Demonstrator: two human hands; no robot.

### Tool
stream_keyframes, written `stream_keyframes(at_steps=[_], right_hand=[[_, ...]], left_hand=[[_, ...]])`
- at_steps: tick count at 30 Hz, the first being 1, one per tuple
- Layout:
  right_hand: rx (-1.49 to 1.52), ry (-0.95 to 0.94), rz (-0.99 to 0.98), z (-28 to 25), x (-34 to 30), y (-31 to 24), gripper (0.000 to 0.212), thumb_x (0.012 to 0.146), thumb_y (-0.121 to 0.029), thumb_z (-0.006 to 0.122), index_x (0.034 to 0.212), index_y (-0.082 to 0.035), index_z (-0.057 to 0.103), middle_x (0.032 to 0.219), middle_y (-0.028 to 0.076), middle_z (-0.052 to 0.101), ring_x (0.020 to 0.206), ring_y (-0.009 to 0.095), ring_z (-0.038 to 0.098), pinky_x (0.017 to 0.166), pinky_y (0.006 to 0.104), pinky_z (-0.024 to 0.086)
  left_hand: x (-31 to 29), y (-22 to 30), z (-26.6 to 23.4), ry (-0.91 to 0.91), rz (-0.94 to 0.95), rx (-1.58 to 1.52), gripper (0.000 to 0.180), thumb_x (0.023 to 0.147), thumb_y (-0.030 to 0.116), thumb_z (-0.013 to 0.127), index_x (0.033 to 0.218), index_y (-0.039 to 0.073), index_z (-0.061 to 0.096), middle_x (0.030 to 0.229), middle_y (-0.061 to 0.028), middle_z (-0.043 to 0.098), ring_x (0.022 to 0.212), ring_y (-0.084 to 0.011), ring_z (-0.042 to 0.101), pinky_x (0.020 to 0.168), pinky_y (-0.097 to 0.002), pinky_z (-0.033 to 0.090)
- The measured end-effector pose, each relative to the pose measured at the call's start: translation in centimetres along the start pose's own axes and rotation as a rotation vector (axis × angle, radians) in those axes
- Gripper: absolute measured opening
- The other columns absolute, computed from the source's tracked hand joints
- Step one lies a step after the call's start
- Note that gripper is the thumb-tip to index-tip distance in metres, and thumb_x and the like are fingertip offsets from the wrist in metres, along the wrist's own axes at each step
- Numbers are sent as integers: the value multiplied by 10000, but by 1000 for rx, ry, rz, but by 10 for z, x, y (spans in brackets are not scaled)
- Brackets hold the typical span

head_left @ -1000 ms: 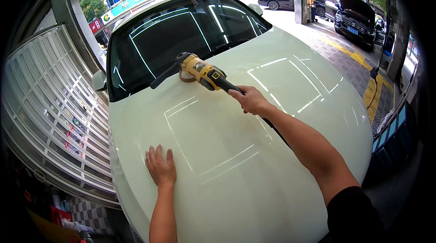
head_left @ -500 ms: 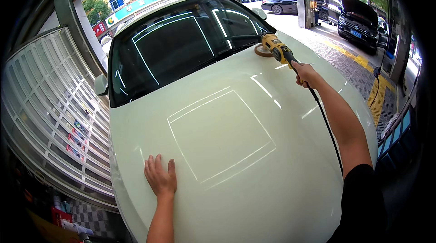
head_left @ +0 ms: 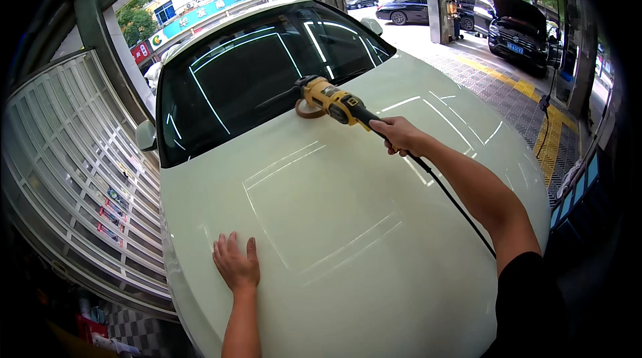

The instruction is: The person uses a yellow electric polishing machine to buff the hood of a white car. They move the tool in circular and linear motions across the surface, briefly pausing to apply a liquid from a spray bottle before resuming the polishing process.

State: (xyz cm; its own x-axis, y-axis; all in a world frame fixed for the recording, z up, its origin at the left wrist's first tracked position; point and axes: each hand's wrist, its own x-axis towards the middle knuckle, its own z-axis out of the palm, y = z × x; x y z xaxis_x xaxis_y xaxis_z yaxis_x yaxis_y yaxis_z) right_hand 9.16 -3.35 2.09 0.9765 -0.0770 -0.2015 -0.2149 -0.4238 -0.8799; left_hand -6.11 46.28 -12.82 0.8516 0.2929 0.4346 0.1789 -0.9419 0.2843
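Note:
A pale, glossy car hood (head_left: 348, 197) spreads out below me, with reflected light lines across it. My right hand (head_left: 400, 136) is closed around the rear handle of a yellow and black polisher (head_left: 332, 100). The polisher's brown round pad (head_left: 309, 110) is at the hood's far edge, close to the base of the dark windshield (head_left: 247, 77). From the handle, a black power cord (head_left: 455, 205) runs back along my right forearm. My left hand (head_left: 237, 261) lies flat on the near left part of the hood, fingers spread, holding nothing.
White metal slatted shutters (head_left: 80, 177) stand close along the car's left side. A side mirror (head_left: 146, 135) juts out there. To the right are grey floor grating with a yellow stripe (head_left: 528, 90) and a hanging cable (head_left: 545, 102). A dark car (head_left: 518, 33) with its hood raised is parked beyond.
My right hand has swept the polisher leftward along the hood's far edge, from the right end of the windshield toward its middle. The left hand stays in place on the hood.

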Motion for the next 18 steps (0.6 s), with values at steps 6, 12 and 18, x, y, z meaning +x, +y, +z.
stream_keyframes(at_steps=[6,12,18], right_hand=[[-15,-72,-82,51,-62,12,587,1115,-571,642,1509,-141,704,778,11,612,666,112,670,532,304,474],[15,52,-3,0,-76,43,543,1114,-590,641,1394,-136,740,746,-12,593,635,104,654,515,302,448],[60,246,140,-87,-77,75,534,1139,-617,600,1338,-126,669,782,-12,562,613,105,613,462,267,357]], left_hand=[[0,-3,2,33,14,-51,668,1116,599,602,1537,84,658,1686,-225,539,1612,-457,410,1355,-561,298],[-1,-8,0,42,17,-76,675,1112,607,604,1538,85,661,1685,-229,539,1608,-461,412,1355,-568,292],[2,-7,4,52,25,-56,686,1089,610,642,1521,77,665,1668,-228,549,1591,-463,427,1352,-576,294]])
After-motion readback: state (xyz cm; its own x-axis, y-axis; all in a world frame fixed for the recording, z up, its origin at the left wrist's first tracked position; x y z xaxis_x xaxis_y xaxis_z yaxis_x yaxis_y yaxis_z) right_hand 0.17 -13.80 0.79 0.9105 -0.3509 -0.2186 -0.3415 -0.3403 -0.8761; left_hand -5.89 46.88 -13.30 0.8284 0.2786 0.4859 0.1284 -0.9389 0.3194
